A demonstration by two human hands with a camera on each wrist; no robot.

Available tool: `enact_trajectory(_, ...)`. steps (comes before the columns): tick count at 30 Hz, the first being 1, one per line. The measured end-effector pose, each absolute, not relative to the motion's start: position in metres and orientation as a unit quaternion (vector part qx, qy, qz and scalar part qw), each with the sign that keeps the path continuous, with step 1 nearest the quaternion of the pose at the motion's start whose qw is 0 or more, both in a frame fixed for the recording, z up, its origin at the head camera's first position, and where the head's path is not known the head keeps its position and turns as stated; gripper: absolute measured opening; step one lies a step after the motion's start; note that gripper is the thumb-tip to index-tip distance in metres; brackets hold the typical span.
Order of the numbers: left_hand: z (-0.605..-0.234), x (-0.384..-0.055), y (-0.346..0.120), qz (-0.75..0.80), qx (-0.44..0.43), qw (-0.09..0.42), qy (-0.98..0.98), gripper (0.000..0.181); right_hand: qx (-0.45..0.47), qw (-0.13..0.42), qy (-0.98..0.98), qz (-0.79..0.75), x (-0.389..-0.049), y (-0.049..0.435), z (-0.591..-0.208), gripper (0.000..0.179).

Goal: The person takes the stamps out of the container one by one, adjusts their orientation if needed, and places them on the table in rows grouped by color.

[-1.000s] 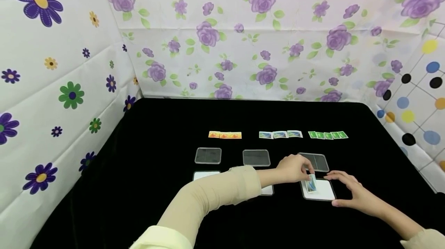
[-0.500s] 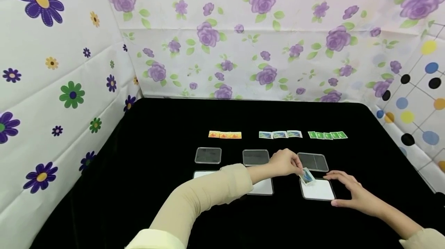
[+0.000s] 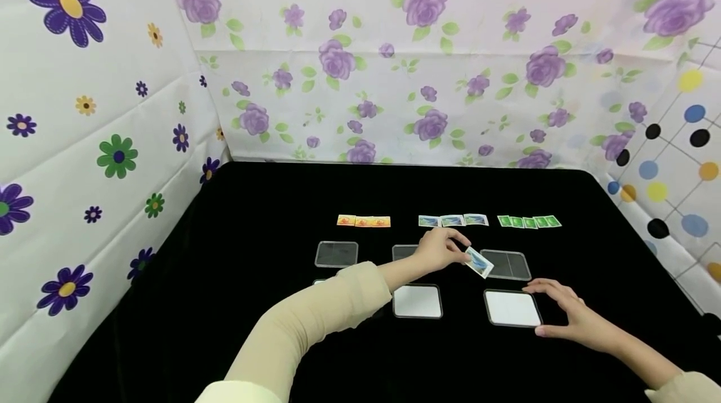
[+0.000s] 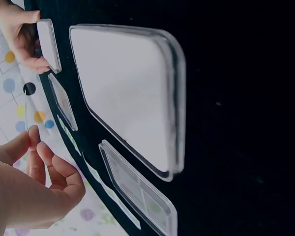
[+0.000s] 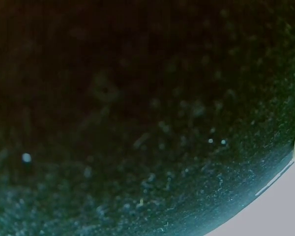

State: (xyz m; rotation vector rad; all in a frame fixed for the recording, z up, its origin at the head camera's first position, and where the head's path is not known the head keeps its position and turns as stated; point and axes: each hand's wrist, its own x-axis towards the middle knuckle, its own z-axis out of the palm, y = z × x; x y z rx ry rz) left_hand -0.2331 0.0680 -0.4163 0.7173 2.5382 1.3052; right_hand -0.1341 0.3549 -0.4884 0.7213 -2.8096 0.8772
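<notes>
My left hand [image 3: 436, 249] pinches a small stamp [image 3: 479, 262] with a blue picture and white border between thumb and fingertips. The stamp hangs tilted over the cloth, overlapping the left end of a clear lid [image 3: 512, 265]. In the left wrist view the stamp [image 4: 26, 110] shows edge-on above the fingertips. My right hand [image 3: 574, 321] holds the rightmost white-lined shallow box [image 3: 511, 307] by its right side, thumb at the near corner and fingers at the far one. Only dark cloth [image 5: 113, 98] and a pale edge fill most of the right wrist view.
Behind the lids lie rows of orange stamps [image 3: 363, 221], blue stamps [image 3: 453, 220] and green stamps [image 3: 529, 222]. A middle white-lined box [image 3: 418, 301] sits near my left sleeve [image 3: 315, 309], which mostly hides another. The left clear lid [image 3: 337, 254] lies flat; my hand partly covers the middle lid [image 3: 402, 253].
My left hand has lifted the stamp off the right white-lined box and carried it leftward and away from me. The right hand stays at that box.
</notes>
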Motion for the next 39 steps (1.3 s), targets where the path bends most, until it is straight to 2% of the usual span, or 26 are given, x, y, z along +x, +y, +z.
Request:
enact_trajectory(20,-0.418,-0.254,0.013,0.533,0.2,0.094,0.817,0.028,0.248,0.056,-0.923,0.29,-0.134,0.357,-0.491,0.065)
enact_trajectory(39,-0.415,-0.274,-0.007,0.53,0.08,0.033,0.844,0.023,0.256,0.061,-0.918,0.295,-0.136,0.358,-0.494,0.065)
